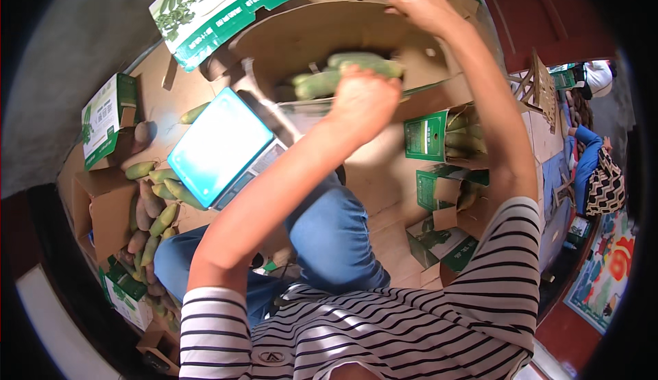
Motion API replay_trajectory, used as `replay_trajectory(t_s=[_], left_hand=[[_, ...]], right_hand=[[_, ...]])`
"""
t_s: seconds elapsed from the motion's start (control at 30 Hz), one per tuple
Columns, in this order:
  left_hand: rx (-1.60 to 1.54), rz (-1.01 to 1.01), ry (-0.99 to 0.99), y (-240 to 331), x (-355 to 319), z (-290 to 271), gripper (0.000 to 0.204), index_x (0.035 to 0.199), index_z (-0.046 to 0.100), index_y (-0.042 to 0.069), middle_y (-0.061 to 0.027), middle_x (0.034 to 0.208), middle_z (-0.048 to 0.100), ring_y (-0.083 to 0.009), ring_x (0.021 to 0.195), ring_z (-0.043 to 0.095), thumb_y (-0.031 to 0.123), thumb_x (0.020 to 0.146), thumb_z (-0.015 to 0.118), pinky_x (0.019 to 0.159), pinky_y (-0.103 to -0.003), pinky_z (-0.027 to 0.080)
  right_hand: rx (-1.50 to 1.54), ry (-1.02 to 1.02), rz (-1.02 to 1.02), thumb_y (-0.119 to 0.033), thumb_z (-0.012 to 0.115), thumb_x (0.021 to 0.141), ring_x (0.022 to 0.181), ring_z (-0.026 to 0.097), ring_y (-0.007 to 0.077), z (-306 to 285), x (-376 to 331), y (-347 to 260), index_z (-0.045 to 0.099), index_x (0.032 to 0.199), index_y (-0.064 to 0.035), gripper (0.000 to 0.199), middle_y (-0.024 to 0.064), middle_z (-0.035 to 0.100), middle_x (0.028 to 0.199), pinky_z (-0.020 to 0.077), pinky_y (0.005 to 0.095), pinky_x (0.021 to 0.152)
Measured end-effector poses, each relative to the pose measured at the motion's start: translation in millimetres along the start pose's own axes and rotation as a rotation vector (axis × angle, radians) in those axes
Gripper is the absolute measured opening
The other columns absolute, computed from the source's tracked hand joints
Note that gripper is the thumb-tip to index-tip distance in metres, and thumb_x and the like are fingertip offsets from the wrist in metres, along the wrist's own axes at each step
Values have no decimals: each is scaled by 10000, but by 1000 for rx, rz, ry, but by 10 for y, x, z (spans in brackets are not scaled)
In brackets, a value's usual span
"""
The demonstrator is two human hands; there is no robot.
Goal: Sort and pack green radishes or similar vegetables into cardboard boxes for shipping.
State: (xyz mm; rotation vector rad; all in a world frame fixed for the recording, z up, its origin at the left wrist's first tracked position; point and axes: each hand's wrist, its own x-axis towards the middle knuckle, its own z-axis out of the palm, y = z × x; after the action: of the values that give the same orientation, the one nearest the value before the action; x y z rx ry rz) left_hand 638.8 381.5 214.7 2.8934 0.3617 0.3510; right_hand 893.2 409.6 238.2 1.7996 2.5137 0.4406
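Observation:
A big brown cardboard box (301, 37) stands in front of me with long green radishes (319, 85) inside. My left hand (367, 102) is closed at the box's near side, right against the radishes. Its fingers are turned away from view, so what they grip is hidden. At the far right rim of the same box, my right hand (418, 8) is closed on the cardboard edge. Left of the box is a blue-edged, box-shaped thing (223, 147) whose top is washed out by glare.
A pile of radishes (154, 212) lies on the left, beside an open brown carton (103, 209). Green-and-white cartons stand around, including one with radishes (425, 137) at right. Far right, a person in blue sleeves (589, 167) is by a blue surface.

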Motion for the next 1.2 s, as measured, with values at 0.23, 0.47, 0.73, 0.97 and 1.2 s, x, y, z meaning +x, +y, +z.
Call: replay_trajectory(t_s=[0.23, 0.47, 0.73, 0.97, 1.2], left_hand=[[-540, -89, -138, 619, 614, 259, 108, 846, 613, 35, -167, 828, 663, -347, 844, 638, 33, 769, 538, 760, -437, 494], [-504, -155, 70, -322, -477, -519, 174, 1029, 626, -6, -184, 965, 646, -369, 909, 610, 59, 875, 576, 786, -411, 493], [-226, -503, -249, -692, -1829, -535, 191, 992, 622, -4, -174, 932, 658, -350, 892, 632, 137, 862, 623, 795, -413, 500], [190, -410, -419, -899, -2228, 36, 206, 921, 604, 49, -113, 856, 632, -279, 839, 636, 231, 833, 642, 732, -396, 488], [186, -441, -322, -804, -2256, -86, 127, 886, 611, 58, -95, 832, 621, -251, 824, 625, 121, 776, 603, 719, -385, 475]], right_hand=[[-259, -305, 346, -175, 608, 826, 872, 608, 319, 358, -1358, 780, 652, 880, -50, 143, 121, 609, 902, 498, 422, 752], [-95, -87, 796, -268, 524, 928, 928, 618, 344, 582, -2080, 555, 628, 972, -90, 211, 132, 638, 985, 504, 456, 769], [315, 12, 497, -277, 545, 909, 883, 616, 338, 508, -118, -416, 663, 945, -86, 227, 119, 640, 948, 493, 449, 749], [1544, -189, 771, -328, 617, 923, 867, 618, 88, 1171, 1156, -1325, 663, 1026, -29, 320, 38, 675, 952, 520, 275, 701], [2328, 72, 1268, -360, 679, 879, 1359, 309, 382, 1778, 2350, -2135, 279, 1447, -11, 777, 238, 267, 1488, 379, 475, 1065]])
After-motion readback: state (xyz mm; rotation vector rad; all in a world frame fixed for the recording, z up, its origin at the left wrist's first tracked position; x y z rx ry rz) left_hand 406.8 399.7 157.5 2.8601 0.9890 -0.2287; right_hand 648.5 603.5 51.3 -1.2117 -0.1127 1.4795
